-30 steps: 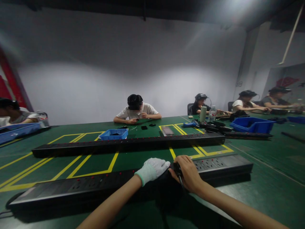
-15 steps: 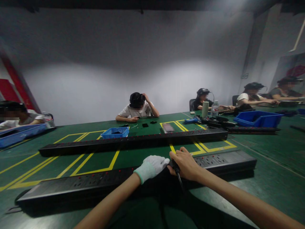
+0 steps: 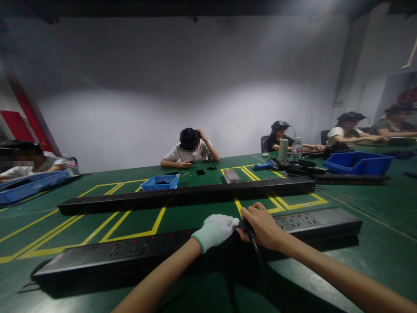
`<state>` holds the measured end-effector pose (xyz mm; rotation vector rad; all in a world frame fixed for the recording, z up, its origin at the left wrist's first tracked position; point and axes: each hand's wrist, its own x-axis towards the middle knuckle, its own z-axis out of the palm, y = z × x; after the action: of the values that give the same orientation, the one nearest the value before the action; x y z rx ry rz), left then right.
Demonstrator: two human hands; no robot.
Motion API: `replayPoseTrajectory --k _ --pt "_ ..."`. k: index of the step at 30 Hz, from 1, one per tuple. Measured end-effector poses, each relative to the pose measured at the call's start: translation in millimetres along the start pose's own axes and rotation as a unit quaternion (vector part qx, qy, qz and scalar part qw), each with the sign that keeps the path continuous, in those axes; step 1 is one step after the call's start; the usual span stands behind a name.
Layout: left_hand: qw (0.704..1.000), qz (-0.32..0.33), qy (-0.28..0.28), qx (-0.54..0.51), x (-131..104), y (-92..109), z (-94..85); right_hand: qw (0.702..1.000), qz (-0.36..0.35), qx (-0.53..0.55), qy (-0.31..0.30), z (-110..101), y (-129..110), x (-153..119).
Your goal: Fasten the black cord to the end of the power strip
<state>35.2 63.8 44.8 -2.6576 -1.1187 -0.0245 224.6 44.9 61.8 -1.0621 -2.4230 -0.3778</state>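
A long black power strip [image 3: 97, 255] with sockets and small red switches lies across the table in front of me. Over its middle, my right hand [image 3: 262, 228] is closed around a black plug [image 3: 249, 229], whose cord hangs down toward me. My left hand [image 3: 220, 230], in a white glove with a mint cuff, has its fingers pinched together at the plug's left side. Whatever lies between those gloved fingertips is hidden. The part of the strip under both hands is covered from sight.
A second power strip [image 3: 189, 194] lies parallel farther back. Behind it are a small blue tray [image 3: 159, 182] and dark small items. At right stand a blue bin [image 3: 358, 164], a green bottle [image 3: 282, 151] and a clear bottle [image 3: 296, 149]. Several people sit around the green table.
Everything sits slightly farther right in view, as the camera has turned a little. Both hands keep their hold and their place over the strip.
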Motion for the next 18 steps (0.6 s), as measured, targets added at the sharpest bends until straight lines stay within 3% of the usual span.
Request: replayPoseTrajectory --k 6,9,18 --pt "0.996 0.086 0.030 0.018 28.3 18.1 0.2 0.999 0.037 -0.011 0.034 -9.2 19.8 -24.8" --pt "0.994 0.098 0.038 0.016 38.7 24.4 1.5 0.997 0.052 -0.012 0.060 -9.0 25.3 -36.4" --pt "0.992 0.109 0.052 0.038 41.0 23.9 9.9 0.994 0.051 -0.012 0.097 4.1 22.8 -50.9"
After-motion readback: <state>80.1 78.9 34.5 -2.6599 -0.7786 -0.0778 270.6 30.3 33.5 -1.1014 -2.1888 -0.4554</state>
